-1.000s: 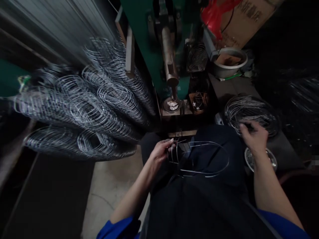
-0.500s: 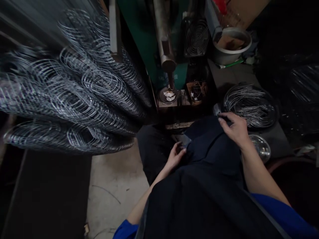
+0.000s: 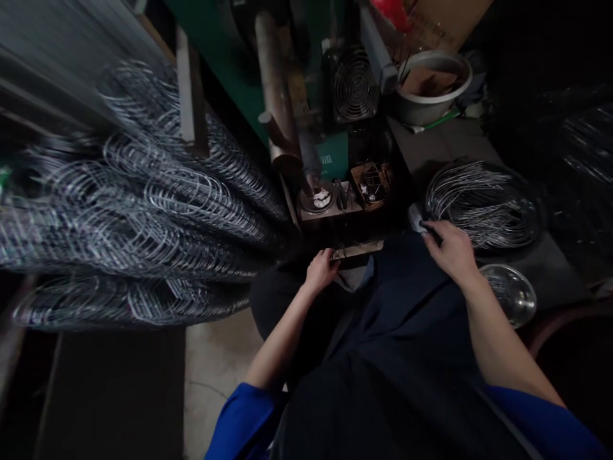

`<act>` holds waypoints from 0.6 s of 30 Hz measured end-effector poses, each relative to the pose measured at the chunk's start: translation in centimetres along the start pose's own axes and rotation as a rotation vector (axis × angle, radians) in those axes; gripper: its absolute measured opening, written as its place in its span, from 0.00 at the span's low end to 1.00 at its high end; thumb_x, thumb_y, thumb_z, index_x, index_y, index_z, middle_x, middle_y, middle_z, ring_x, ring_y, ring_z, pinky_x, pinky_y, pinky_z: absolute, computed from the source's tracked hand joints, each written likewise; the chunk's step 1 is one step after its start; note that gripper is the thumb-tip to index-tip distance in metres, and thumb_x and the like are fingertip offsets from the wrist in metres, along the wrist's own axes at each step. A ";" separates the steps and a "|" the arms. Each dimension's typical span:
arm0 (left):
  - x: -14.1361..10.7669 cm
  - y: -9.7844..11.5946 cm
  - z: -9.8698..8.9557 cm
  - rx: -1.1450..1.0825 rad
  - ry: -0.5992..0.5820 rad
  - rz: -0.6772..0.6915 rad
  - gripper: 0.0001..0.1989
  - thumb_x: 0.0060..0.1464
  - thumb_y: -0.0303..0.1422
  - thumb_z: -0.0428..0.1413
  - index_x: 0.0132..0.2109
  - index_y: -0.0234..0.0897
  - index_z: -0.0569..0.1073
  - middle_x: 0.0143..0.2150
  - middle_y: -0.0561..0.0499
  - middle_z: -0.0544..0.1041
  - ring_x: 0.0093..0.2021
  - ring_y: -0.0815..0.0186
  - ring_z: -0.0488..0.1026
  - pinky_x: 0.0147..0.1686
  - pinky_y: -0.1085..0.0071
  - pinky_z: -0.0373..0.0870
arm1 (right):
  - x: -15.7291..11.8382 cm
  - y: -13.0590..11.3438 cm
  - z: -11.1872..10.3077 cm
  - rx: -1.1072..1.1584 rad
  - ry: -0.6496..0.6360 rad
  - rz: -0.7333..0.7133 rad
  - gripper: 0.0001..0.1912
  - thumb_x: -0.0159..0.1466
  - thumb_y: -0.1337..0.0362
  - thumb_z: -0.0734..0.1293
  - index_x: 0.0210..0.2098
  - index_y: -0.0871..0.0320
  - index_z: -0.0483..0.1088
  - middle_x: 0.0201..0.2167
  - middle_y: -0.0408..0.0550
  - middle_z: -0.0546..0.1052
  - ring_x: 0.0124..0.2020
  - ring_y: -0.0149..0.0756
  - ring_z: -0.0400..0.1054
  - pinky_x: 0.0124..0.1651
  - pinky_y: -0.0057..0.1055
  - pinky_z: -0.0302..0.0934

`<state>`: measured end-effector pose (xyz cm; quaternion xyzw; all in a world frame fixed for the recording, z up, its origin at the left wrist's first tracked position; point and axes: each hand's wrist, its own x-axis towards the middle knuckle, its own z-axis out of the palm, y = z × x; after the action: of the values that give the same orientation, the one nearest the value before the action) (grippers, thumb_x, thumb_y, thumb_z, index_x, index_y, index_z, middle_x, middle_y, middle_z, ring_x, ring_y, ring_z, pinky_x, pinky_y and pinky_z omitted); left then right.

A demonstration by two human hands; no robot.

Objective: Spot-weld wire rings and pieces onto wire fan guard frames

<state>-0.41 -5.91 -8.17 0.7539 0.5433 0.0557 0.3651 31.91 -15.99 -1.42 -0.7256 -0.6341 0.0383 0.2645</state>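
My left hand [image 3: 322,271] is closed by the left knee, with fingertips against the left end of a thin wooden strip [image 3: 357,250]. What it grips, if anything, is too dark to make out. My right hand [image 3: 451,252] has thumb and fingers pinched together at the far edge of the dark blue apron [image 3: 407,281] over my lap. A small dark bit shows at its fingertips, beside a grey metal piece [image 3: 416,217]. Just right of this hand lies a bundle of bent wires [image 3: 479,204], and near the wrist is a clear round bowl [image 3: 510,294].
Large stacks of wire coils [image 3: 191,204] fill the left. Ahead stands a green machine with a metal shaft [image 3: 280,96], a small dish with white stuff [image 3: 320,198] below it, and a little box [image 3: 372,185]. A fan [image 3: 355,83] and a grey basin [image 3: 433,96] are behind.
My left hand has moved forward and left, from the apron to the wooden strip, and its fingers have curled. The right hand is nearly still. The view has shifted slightly.
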 end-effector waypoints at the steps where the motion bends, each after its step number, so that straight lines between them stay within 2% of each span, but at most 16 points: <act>1: 0.9 0.2 -0.7 0.069 -0.015 0.000 0.16 0.56 0.30 0.58 0.52 0.38 0.72 0.50 0.40 0.75 0.50 0.51 0.74 0.49 0.58 0.70 | 0.6 0.4 0.3 -0.020 -0.024 0.013 0.16 0.68 0.62 0.62 0.52 0.60 0.73 0.46 0.56 0.78 0.46 0.47 0.73 0.51 0.42 0.67; 3: 2.6 0.5 -1.9 0.191 -0.045 0.000 0.18 0.57 0.32 0.58 0.54 0.39 0.70 0.52 0.40 0.73 0.52 0.50 0.74 0.49 0.57 0.70 | 2.2 1.1 1.2 -0.069 -0.127 0.015 0.17 0.68 0.62 0.62 0.53 0.60 0.73 0.47 0.57 0.77 0.47 0.48 0.73 0.51 0.42 0.67; 6: 4.4 0.1 -3.2 0.323 -0.086 -0.011 0.21 0.59 0.35 0.57 0.58 0.40 0.67 0.55 0.40 0.72 0.54 0.50 0.72 0.49 0.59 0.70 | 5.9 1.8 3.9 -0.154 -0.411 -0.039 0.16 0.68 0.61 0.63 0.53 0.58 0.73 0.49 0.56 0.77 0.48 0.47 0.73 0.51 0.40 0.66; 9: 5.3 -1.2 -3.7 0.401 -0.128 -0.045 0.22 0.61 0.38 0.55 0.61 0.40 0.65 0.56 0.40 0.72 0.54 0.51 0.73 0.48 0.61 0.70 | 10.7 2.2 8.5 -0.217 -0.757 -0.018 0.16 0.67 0.62 0.66 0.52 0.58 0.75 0.51 0.57 0.77 0.53 0.49 0.71 0.53 0.40 0.65; 11: 5.7 -2.1 -3.6 0.432 -0.159 -0.071 0.21 0.61 0.37 0.55 0.60 0.39 0.66 0.55 0.40 0.73 0.54 0.51 0.73 0.48 0.62 0.71 | 13.8 2.4 12.2 -0.240 -0.896 0.072 0.14 0.64 0.66 0.69 0.48 0.62 0.77 0.51 0.61 0.77 0.55 0.52 0.70 0.56 0.41 0.63; 13: 6.2 -2.6 -3.4 0.446 -0.181 -0.083 0.21 0.61 0.38 0.55 0.59 0.39 0.66 0.55 0.40 0.74 0.54 0.52 0.74 0.47 0.62 0.71 | 16.3 2.6 16.0 -0.241 -0.932 0.159 0.13 0.61 0.70 0.71 0.46 0.66 0.78 0.51 0.64 0.77 0.56 0.53 0.69 0.57 0.41 0.62; 15: 6.7 -2.7 -3.2 0.447 -0.189 -0.084 0.22 0.62 0.39 0.54 0.61 0.40 0.65 0.57 0.41 0.73 0.54 0.53 0.73 0.47 0.63 0.71 | 17.5 2.8 19.5 -0.221 -0.929 0.240 0.15 0.62 0.70 0.71 0.48 0.66 0.76 0.52 0.63 0.75 0.57 0.51 0.68 0.58 0.42 0.62; 18: 7.4 -2.8 -3.2 0.449 -0.208 -0.093 0.23 0.62 0.40 0.54 0.62 0.40 0.65 0.57 0.40 0.73 0.54 0.53 0.74 0.46 0.63 0.71 | 16.1 2.7 24.0 -0.165 -0.931 0.411 0.17 0.67 0.62 0.69 0.54 0.62 0.71 0.54 0.57 0.73 0.53 0.45 0.70 0.55 0.45 0.66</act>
<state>-1.11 2.46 -9.83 0.7921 0.5356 -0.1612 0.2446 28.08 7.07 -18.63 -0.7597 -0.5301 0.3582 -0.1167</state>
